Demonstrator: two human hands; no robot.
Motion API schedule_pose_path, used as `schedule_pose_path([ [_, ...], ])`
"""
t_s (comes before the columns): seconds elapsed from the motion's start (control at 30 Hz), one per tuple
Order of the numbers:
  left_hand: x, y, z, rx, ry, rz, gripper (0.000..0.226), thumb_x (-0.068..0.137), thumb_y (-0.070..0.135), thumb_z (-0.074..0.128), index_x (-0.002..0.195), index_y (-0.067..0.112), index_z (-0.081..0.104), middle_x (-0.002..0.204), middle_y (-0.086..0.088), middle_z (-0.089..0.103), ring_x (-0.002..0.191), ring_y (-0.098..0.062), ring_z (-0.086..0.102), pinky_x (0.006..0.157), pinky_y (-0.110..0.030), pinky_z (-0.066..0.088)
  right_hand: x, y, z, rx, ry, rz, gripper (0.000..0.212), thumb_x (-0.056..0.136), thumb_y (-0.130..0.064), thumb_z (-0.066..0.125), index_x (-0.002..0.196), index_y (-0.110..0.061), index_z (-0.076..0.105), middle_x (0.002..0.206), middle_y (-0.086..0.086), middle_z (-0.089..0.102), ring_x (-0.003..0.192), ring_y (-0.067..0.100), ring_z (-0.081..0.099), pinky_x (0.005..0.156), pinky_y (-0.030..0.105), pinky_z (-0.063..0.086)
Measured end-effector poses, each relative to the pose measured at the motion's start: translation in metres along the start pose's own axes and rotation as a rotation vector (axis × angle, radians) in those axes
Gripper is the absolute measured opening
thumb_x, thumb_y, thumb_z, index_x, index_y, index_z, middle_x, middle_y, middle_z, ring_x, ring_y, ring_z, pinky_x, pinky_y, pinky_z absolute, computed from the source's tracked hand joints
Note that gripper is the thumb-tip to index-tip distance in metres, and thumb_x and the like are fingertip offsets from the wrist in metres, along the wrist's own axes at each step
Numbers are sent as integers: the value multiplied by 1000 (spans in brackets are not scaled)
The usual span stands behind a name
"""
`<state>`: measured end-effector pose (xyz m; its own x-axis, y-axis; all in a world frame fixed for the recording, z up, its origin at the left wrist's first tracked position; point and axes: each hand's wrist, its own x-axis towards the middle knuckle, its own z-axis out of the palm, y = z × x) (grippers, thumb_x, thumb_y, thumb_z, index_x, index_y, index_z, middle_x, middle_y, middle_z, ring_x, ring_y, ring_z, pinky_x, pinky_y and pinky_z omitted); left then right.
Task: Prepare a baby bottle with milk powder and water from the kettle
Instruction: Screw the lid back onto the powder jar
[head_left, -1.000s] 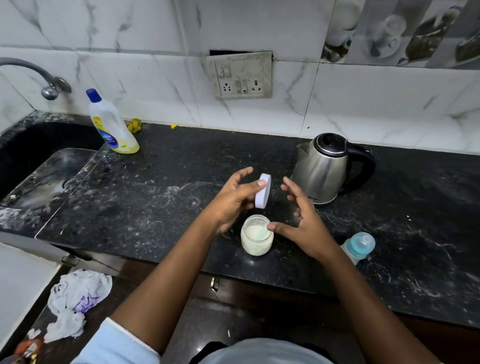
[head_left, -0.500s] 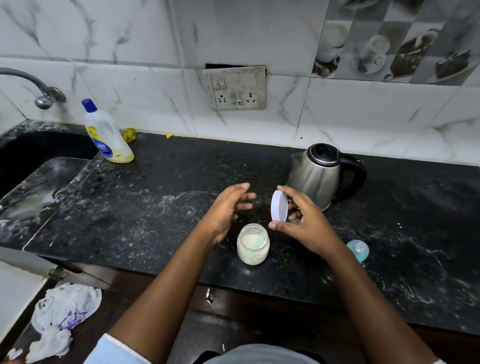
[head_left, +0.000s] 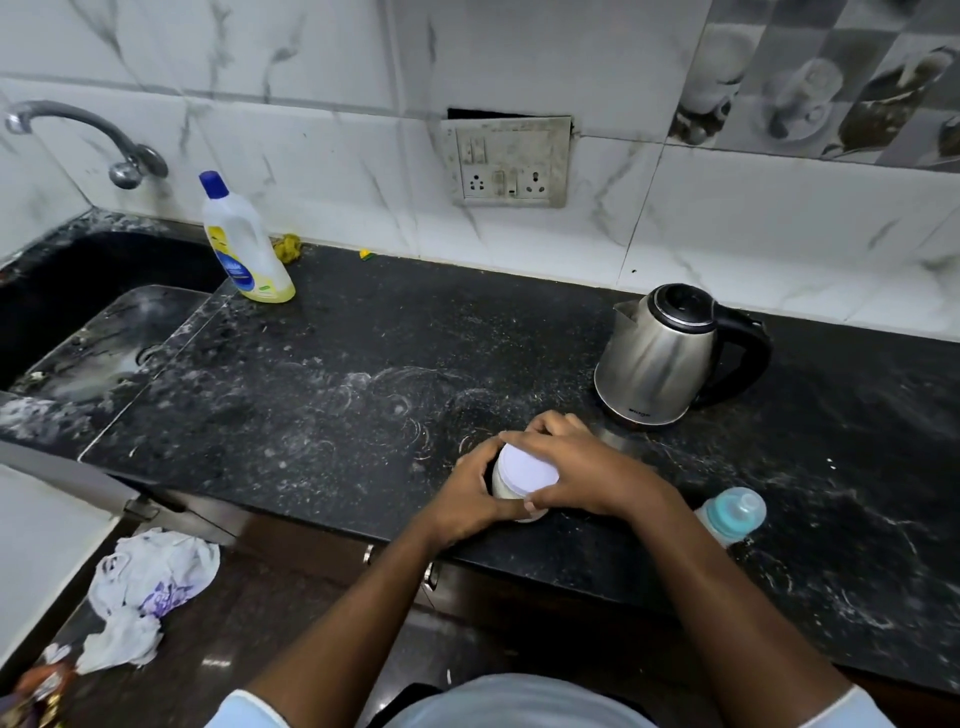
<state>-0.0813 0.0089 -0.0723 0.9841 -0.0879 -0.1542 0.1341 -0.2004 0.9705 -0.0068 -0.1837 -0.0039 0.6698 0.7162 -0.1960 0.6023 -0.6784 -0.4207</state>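
A small glass jar of milk powder (head_left: 503, 486) stands near the front edge of the black counter (head_left: 332, 395). Its white lid (head_left: 527, 467) sits on the jar's mouth. My left hand (head_left: 467, 493) wraps the jar's side. My right hand (head_left: 576, 470) grips the lid from above and the right. A baby bottle with a teal cap and clear teat (head_left: 735, 514) stands to the right of my right wrist. The steel kettle with black lid and handle (head_left: 660, 358) stands behind my hands, to the right.
A sink (head_left: 104, 332) with a wall tap (head_left: 88, 135) lies at the left. A yellow dish-soap bottle (head_left: 244, 244) stands beside it by the wall. A socket plate (head_left: 509, 161) is on the tiles. Crumpled white cloth (head_left: 145, 587) lies on the floor below.
The lid passed from my left hand to my right, then came down onto the jar. My left hand moved onto the jar's side. The camera view dropped slightly.
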Motion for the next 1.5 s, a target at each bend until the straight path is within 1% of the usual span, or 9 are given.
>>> schedule_pose_path([
  [0.27,-2,-6,4,-28,70,33,82,68,17,104,140,27,67,133,2,75,128,-17,69,103,-29,56,6,-6,5,-49,18,89,95,72,-58,85,154,-39,42,118,-9,36,117,15,36,91,32,41],
  [0.53,1,-8,3,54,68,-1,89,67,29,106,145,34,64,142,-7,68,135,-24,64,115,-50,53,-1,-22,10,-228,96,253,89,72,-90,59,126,-19,49,126,8,58,117,30,58,85,42,46],
  [0.7,3,-14,3,73,65,-51,92,63,39,105,145,41,64,142,-14,65,135,-26,64,119,-50,50,-12,-13,-4,-272,67,305,69,85,-89,41,97,-25,62,105,6,74,99,29,68,68,38,38],
  [0.8,3,-15,3,94,59,-60,93,62,42,106,145,43,64,143,-13,65,136,-27,63,121,-50,47,-17,-9,-9,-170,165,244,51,87,-81,52,78,-31,50,90,-5,62,91,22,58,67,37,37],
  [0.87,3,-14,3,95,61,-60,92,62,44,106,144,42,64,141,-12,66,137,-27,62,120,-50,48,-18,-9,-7,5,179,121,35,87,-63,70,107,-36,60,116,-10,56,113,17,49,85,35,43],
  [0.97,3,-12,4,104,64,-57,90,62,45,106,142,41,65,137,-11,68,137,-27,60,119,-49,49,-13,-8,-4,123,-29,31,84,86,-33,79,159,-40,37,163,-10,32,145,14,23,115,32,27],
  [1.13,1,-12,4,84,67,-52,88,61,42,106,141,37,67,140,-12,67,136,-25,62,119,-49,49,-4,-7,1,111,-41,50,83,86,-33,79,159,-33,40,153,-2,41,140,21,33,111,32,33],
  [1.37,0,-10,3,93,57,-55,95,63,40,105,147,43,61,145,-8,64,138,-22,61,120,-48,49,-4,-18,8,-289,140,252,92,74,-93,43,131,-22,54,126,4,55,116,26,52,90,41,44],
  [1.5,0,-10,3,122,47,-65,91,63,41,104,144,45,62,142,-6,67,140,-25,57,122,-51,45,-9,-10,3,2,61,47,91,84,-55,73,161,-45,26,168,-7,24,145,20,25,115,40,32],
])
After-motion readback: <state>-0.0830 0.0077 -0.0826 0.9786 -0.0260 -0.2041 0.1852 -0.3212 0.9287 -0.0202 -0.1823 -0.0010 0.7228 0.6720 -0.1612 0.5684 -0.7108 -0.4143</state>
